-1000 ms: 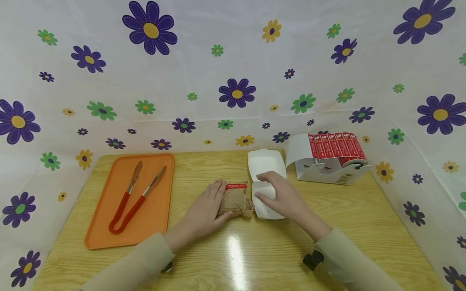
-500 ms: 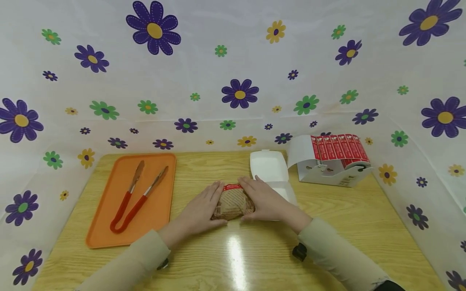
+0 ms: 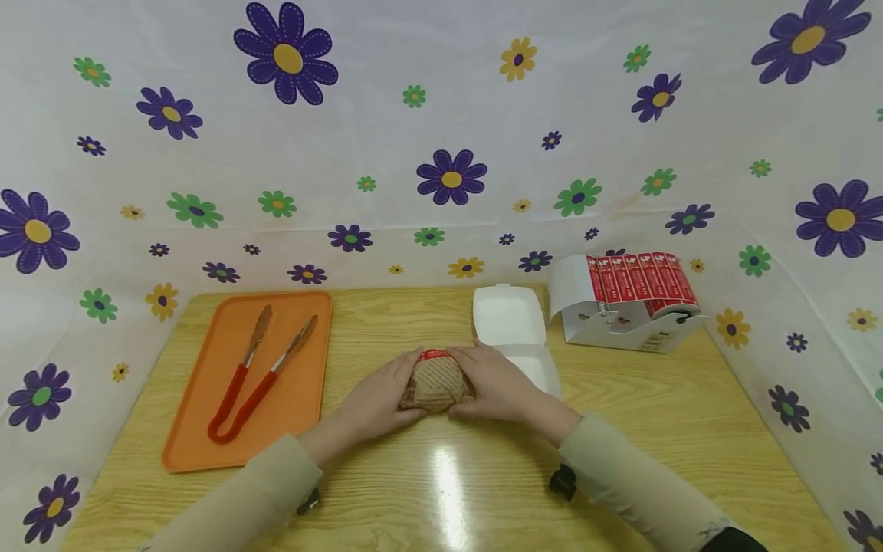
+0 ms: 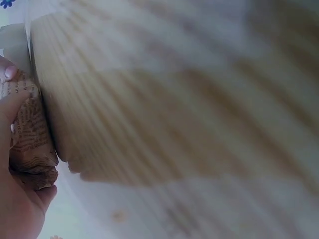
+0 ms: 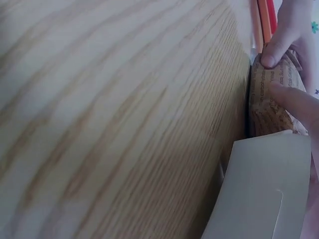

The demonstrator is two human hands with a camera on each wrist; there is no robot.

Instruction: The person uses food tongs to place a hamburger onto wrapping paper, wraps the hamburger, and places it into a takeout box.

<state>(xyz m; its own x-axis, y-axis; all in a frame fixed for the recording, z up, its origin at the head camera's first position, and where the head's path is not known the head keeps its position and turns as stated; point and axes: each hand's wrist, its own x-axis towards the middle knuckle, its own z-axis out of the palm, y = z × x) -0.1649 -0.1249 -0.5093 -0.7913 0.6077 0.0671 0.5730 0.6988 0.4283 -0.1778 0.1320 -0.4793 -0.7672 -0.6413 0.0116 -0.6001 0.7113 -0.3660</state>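
On the table before me lies a wrapped burger (image 3: 436,381), round, in brown printed paper with a red sticker along its far edge. My left hand (image 3: 375,397) grips its left side and my right hand (image 3: 498,387) its right side, thumbs at the near edge. The left wrist view shows the bunched end of the paper (image 4: 37,174) by the left hand. In the right wrist view, both thumbs press on the wrapped burger (image 5: 263,92). Just right of it a white clamshell box (image 3: 509,316) stands open, its near half partly hidden behind my right hand.
An orange tray (image 3: 186,429) lies at the left, with red-handled metal tongs (image 3: 234,406) on it. At the back right stands a white dispenser (image 3: 610,333) holding rolls of red stickers (image 3: 645,280). A flowered cloth (image 3: 372,115) hangs behind the wooden table (image 3: 621,406).
My right hand has come left from over the clamshell box onto the burger's right side. Both hands now hold the burger, which looks rounder and sits slightly further left.
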